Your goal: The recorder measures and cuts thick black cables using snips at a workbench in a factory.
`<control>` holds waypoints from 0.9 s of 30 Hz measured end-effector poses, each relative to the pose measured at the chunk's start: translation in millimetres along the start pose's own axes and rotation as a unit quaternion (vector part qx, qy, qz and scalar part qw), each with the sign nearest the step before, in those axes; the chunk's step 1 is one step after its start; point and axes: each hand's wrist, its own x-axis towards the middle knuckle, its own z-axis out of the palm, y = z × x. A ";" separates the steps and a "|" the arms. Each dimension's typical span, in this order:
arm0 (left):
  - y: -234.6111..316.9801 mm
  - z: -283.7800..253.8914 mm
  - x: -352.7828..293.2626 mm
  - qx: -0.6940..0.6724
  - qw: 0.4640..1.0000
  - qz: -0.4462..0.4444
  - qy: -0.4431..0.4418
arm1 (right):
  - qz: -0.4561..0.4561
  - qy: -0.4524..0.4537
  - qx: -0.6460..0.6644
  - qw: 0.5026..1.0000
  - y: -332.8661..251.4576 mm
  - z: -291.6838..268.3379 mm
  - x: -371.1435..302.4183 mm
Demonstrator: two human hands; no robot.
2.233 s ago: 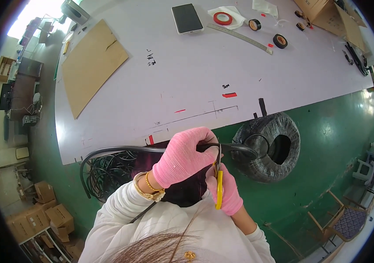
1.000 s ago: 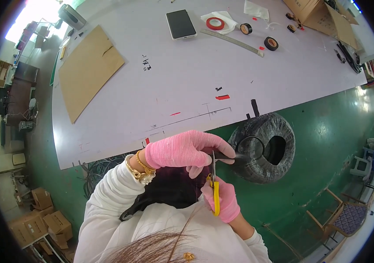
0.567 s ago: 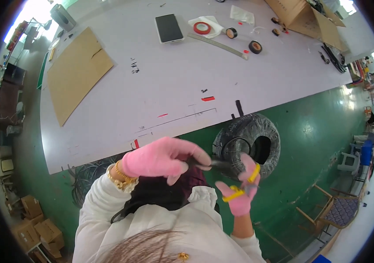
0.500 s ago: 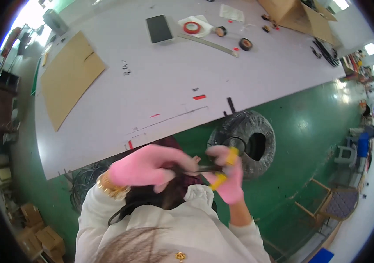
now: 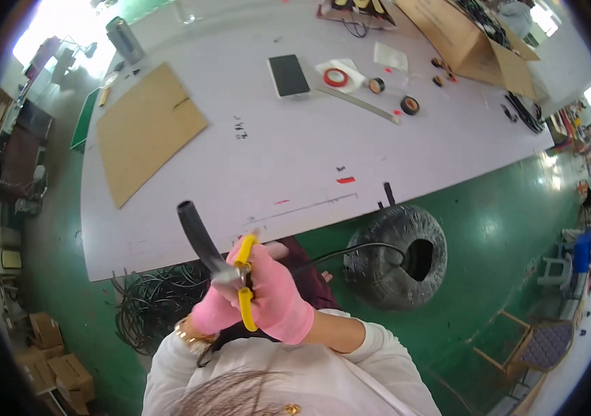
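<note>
Both my hands wear pink gloves and meet close together in front of my body, at the near edge of the table. My right hand (image 5: pixel 275 295) is closed around yellow-handled cutters (image 5: pixel 245 310). Their metal head lies against a black rubber tube (image 5: pixel 202 239), whose open end points up and to the left over the table. My left hand (image 5: pixel 214 313) is closed around the tube's lower part, its fingers partly hidden behind the cutters and my right hand. From my hands a black length of tube (image 5: pixel 351 248) runs right to a plastic-wrapped coil (image 5: pixel 396 277) on the floor.
On the white table (image 5: pixel 295 152) lie brown cardboard (image 5: pixel 150 135), a dark tablet-like device (image 5: pixel 288 75), red tape (image 5: pixel 336 77), black tape rolls (image 5: pixel 410 105) and a metal ruler (image 5: pixel 361 105). A cardboard box (image 5: pixel 462 41) stands far right. Black tubing (image 5: pixel 160 301) heaps on the floor at left.
My right hand with the cutters has moved left to meet my left hand. The tube now sticks up clearly to the upper left. The view has shifted, so the table appears lower and further right.
</note>
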 end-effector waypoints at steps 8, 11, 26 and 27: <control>10.5 -45.6 0.6 0.342 0.920 0.191 -0.025 | 0.180 0.188 0.328 0.908 -15.1 -49.0 66.4; 18.6 -58.1 -5.4 0.088 0.948 0.304 0.039 | 0.124 0.108 -0.384 0.909 47.6 -113.0 122.7; 222.2 -75.1 -81.3 -0.023 0.852 0.519 0.066 | 0.151 -0.199 -0.405 0.880 61.6 -127.6 -54.6; 223.8 -75.0 -80.6 0.011 0.857 0.510 0.080 | 0.200 -0.112 -0.435 0.871 65.3 -174.7 -75.6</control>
